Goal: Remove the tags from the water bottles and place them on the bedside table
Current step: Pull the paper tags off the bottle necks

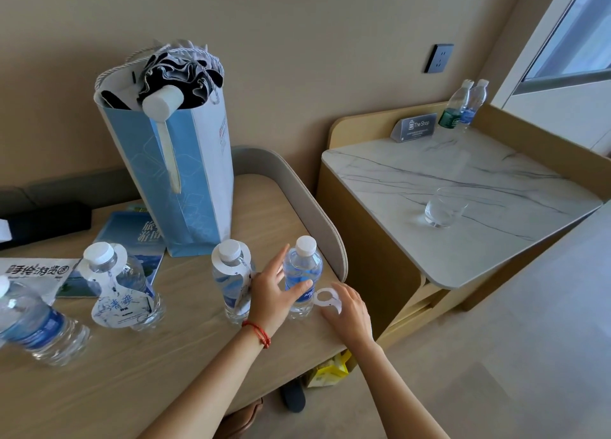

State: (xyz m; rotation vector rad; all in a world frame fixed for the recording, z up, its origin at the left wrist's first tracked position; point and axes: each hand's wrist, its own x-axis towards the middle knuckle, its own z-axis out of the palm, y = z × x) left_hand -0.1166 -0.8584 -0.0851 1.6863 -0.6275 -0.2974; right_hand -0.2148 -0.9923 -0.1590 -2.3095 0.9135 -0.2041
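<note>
Our right hand (pixel 347 309) pinches freed tag (pixel 327 300); left hand (pixel 276 288) grips untagged bottle (pixel 302 275). Next: carry tag to bedside table (pixel 413 174), 2 o'clock.

left grip (pixel 276 288): fingers spread, loosely cupped | right grip (pixel 347 311): palm down, fingers curled
</note>
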